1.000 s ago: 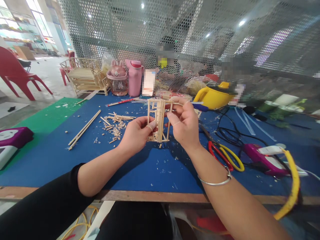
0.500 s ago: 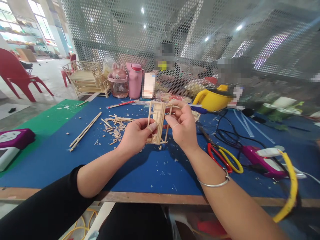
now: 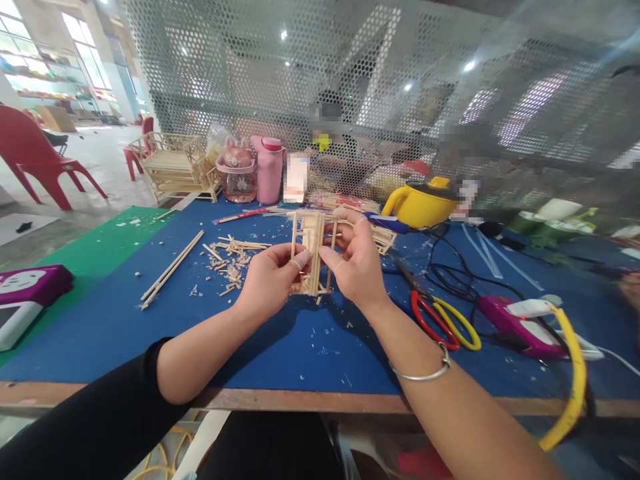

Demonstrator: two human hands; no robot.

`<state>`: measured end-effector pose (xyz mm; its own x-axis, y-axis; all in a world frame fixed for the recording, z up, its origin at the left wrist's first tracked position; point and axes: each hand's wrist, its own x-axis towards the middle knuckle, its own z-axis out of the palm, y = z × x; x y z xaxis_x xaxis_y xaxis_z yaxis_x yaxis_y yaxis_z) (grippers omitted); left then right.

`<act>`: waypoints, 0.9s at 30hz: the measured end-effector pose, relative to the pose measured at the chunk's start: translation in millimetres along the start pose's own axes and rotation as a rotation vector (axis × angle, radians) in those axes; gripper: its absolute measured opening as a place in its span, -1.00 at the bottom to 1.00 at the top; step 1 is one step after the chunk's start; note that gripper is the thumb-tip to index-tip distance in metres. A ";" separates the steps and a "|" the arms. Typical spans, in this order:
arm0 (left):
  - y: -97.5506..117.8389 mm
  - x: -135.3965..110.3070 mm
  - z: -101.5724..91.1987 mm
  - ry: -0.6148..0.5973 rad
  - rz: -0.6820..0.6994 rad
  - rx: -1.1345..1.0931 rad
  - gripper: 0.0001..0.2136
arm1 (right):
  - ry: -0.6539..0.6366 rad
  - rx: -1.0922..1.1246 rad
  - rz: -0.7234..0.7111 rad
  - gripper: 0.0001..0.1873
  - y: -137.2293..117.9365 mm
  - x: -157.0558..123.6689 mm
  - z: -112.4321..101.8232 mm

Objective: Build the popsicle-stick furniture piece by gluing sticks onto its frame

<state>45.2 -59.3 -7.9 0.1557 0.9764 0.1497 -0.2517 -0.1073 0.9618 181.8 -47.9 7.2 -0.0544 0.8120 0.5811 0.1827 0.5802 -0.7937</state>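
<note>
A small frame of thin wooden sticks (image 3: 311, 250) stands upright above the blue mat (image 3: 280, 340), held between both hands. My left hand (image 3: 270, 280) is closed on its lower left side, thumb pressed against an upright. My right hand (image 3: 353, 263) grips its right side, fingers curled round the upper sticks. Part of the frame is hidden behind my fingers.
Long sticks (image 3: 170, 270) and a heap of cut scraps (image 3: 233, 257) lie to the left. Red and yellow scissors (image 3: 443, 320), a pink glue gun (image 3: 520, 313) and black cables lie to the right. A yellow kettle (image 3: 423, 200), pink bottles (image 3: 270, 170) and a wooden model (image 3: 175, 163) stand before the mesh screen.
Both hands and the stick frame have shifted slightly left and lower in view, and the hands have drawn closer together. The grip is unchanged.
</note>
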 end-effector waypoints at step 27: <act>-0.6 -1.8 -1.1 0.014 -0.041 -0.007 -0.84 | -0.018 0.004 0.000 -0.47 -2.2 -1.0 0.5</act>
<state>44.0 -60.8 -9.0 0.1528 0.9825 0.1066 -0.2520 -0.0656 0.9655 181.0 -50.0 8.3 -0.0721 0.8132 0.5775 0.1784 0.5802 -0.7947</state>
